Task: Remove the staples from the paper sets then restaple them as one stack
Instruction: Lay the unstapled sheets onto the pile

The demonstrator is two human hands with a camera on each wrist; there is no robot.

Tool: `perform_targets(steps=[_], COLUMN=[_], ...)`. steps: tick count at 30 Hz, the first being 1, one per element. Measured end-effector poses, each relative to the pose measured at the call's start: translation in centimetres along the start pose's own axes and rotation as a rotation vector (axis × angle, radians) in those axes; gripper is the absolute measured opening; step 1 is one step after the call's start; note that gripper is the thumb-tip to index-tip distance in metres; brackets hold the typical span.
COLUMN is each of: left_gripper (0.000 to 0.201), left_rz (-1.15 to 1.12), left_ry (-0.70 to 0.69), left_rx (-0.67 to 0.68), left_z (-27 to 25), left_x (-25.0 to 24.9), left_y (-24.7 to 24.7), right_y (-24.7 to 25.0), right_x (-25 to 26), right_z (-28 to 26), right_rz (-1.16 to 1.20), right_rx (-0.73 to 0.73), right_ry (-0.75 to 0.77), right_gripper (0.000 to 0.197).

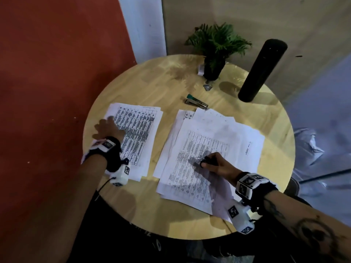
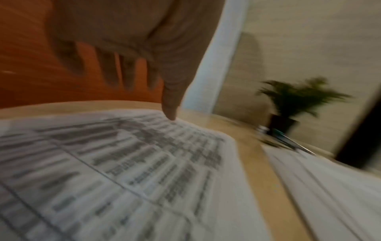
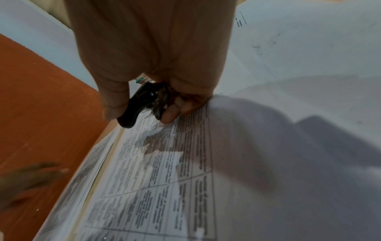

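Two sets of printed paper lie on a round wooden table (image 1: 136,215). The left set (image 1: 139,130) (image 2: 123,171) has my left hand (image 1: 108,128) (image 2: 144,68) over its left edge, fingers spread and straight, thumb tip touching the sheet. The right set (image 1: 207,149) (image 3: 185,179) is a loose, fanned pile. On it rests my right hand (image 1: 214,164) (image 3: 156,68), which grips a black staple remover (image 1: 206,161) (image 3: 140,104) between thumb and fingers. A stapler (image 1: 196,103) with a green end lies beyond the papers.
A potted green plant (image 1: 216,52) (image 2: 294,104) and a tall black cylinder (image 1: 262,71) stand at the far side of the table. A small metal bit (image 1: 208,87) lies near the pot. An orange-red floor (image 1: 47,92) lies to the left.
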State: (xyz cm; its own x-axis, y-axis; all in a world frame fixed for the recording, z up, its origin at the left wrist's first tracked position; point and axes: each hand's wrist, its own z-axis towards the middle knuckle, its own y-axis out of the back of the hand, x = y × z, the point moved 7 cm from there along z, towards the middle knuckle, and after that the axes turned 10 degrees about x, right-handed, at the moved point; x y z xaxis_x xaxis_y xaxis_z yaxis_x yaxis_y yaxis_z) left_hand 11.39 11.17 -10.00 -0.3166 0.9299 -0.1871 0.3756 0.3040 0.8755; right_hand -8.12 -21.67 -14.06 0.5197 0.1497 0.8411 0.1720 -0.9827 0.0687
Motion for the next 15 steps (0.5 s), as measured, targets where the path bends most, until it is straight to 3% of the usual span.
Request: perform_targets(steps=[3, 8, 10, 13, 15], left_gripper=[0.040, 0.037, 0.041, 0.038, 0.038], left_rz=[0.174, 0.282, 0.395, 0.463, 0.363], left_ry=[-0.105, -0.021, -0.057, -0.334, -0.486], left_rx=[0.220, 0.224, 0.166, 0.026, 0.075], left_z=[-1.9, -3.5, -4.4, -7.0, -8.7], left_x=[-2.3, -3.0, -4.9, -10.5, -13.8], left_y=[-5.4, -6.1, -5.8, -6.3, -7.8], right_y=[0.0, -0.1, -0.3, -0.4, -0.4], right_x=[-0.3, -1.0, -1.3, -1.3, -1.2], right_z=[0.0, 0.3, 0.5, 0.4, 0.4], right_rz=[0.033, 0.009, -0.004, 0.010, 0.013], right_rx=[0.002, -0.021, -0.008, 0.019, 0.029], right_ry=[0.026, 0.045, 0.056, 0.067, 0.070], right_gripper=[0.027, 0.028, 0.031, 0.034, 0.034])
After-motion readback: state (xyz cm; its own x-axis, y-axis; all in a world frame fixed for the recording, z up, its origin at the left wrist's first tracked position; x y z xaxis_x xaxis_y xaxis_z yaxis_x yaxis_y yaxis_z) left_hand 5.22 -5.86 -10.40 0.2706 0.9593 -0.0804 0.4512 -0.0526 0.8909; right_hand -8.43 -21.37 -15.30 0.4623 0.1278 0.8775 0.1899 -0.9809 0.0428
